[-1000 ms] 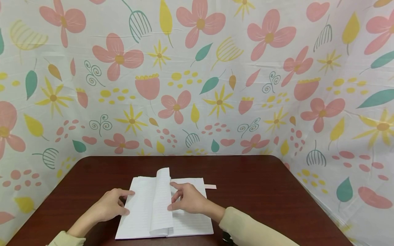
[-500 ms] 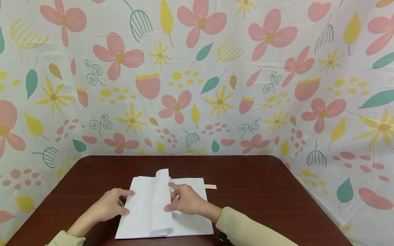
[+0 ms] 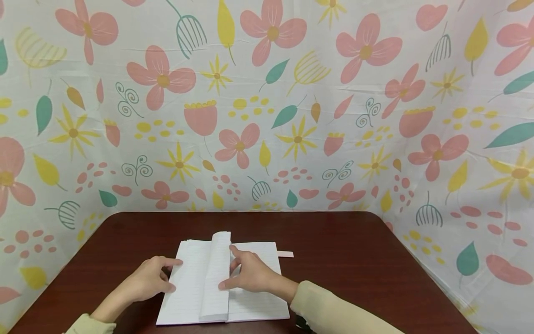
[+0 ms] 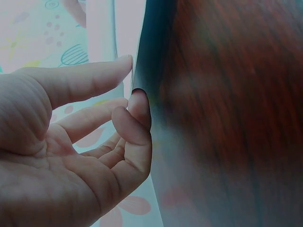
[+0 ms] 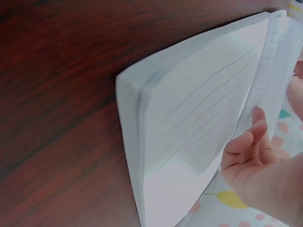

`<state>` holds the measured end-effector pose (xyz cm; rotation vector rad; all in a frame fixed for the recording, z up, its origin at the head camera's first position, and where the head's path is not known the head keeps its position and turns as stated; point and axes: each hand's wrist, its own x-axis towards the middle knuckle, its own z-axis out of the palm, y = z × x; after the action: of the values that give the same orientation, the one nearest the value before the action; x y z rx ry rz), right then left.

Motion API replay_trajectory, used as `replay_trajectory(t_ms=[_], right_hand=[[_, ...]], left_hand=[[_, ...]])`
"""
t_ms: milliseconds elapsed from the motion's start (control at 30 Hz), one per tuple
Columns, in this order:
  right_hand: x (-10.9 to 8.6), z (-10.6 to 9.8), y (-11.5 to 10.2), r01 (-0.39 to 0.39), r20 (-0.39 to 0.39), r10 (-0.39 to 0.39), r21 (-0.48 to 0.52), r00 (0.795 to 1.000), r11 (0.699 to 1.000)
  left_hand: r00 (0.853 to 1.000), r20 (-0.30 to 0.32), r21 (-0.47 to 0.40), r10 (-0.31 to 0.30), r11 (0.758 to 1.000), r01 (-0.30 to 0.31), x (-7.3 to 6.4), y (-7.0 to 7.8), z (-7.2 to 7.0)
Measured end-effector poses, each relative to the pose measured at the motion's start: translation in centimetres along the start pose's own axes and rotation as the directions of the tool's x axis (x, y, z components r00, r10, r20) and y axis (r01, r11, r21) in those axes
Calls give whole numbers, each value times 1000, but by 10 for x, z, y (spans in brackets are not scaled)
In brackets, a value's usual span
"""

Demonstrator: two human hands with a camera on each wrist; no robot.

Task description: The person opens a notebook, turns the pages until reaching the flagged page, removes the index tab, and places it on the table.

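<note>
A lined notebook [image 3: 258, 306] lies spread on the table, with one curved page [image 3: 217, 273] raised near its middle. My left hand [image 3: 146, 278] holds the notebook's left edge; in the left wrist view, its thumb [image 4: 94, 81] is on one side of that edge and curled fingers [image 4: 135, 137] are on the other. My right hand [image 3: 254, 273] grips the raised page at its right edge, thumb on the page's left face and index finger higher up. In the right wrist view the right hand [image 5: 260, 165] is beside the page, its thumb partly hidden.
A pale strip [image 3: 285, 253] sticks out from the notebook's right side. The dark brown table [image 3: 342, 260] extends to the right and behind. Floral cloth [image 3: 267, 116] hangs around the table. A small dark object [image 3: 302, 322] is partly covered by the right sleeve.
The right hand has shifted slightly left, its thumb sliding further over the page. The raised page's lower end has moved left and its top has dipped a little. My left hand stays put.
</note>
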<state>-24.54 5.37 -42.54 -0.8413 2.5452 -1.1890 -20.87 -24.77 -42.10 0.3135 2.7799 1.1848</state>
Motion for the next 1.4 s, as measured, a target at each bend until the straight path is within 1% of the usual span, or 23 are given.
replay_trajectory(t_ms=[200, 300, 433, 567, 700, 767, 833, 967, 1100, 1200, 1300, 1400], right_hand=[[-1, -1, 0, 4, 3, -4, -5, 1000, 1000], [-2, -1, -1, 4, 20, -3, -5, 1000, 1000], [-4, -2, -4, -6, 75, 2, 61, 997, 998], [-4, -2, -5, -12, 147, -6, 122, 989, 993], [-3, -3, -3, 22, 190, -40, 96, 981, 995], [-2, -4, -1, 42, 205, -60, 87, 977, 995], [-1, -4, 0, 55, 214, -73, 85, 974, 995], [-2, -5, -1, 59, 219, -76, 87, 973, 994], [-4, -5, -1, 66, 221, -84, 90, 972, 994], [-4, -6, -1, 74, 226, -94, 95, 969, 993], [-4, -6, -1, 78, 232, -102, 109, 967, 991], [-5, -8, -1, 78, 234, -106, 124, 966, 989]], left_hand=[[1000, -3, 7, -2, 1000, 2, 0, 1, 0], [1000, -5, 8, -6, 1000, 6, 0, 1, 1], [1000, -5, 9, -2, 1000, 2, 0, 1, 1], [1000, 3, -3, 15, 1000, -15, 0, 0, 0], [1000, 9, -25, 10, 1000, -10, 0, -1, 0], [1000, 4, -25, -2, 1000, 2, 1, -1, 0], [1000, -2, -19, -9, 1000, 9, 1, -1, 1], [1000, -19, -7, -5, 1000, 4, 1, -1, 1], [1000, -24, -16, 18, 1000, -18, 1, -1, 1], [999, -28, -9, 19, 1000, -20, 1, -1, 2], [999, -36, -8, -9, 1000, 9, 2, -1, 3], [999, -39, -25, -32, 999, 31, 2, -2, 5]])
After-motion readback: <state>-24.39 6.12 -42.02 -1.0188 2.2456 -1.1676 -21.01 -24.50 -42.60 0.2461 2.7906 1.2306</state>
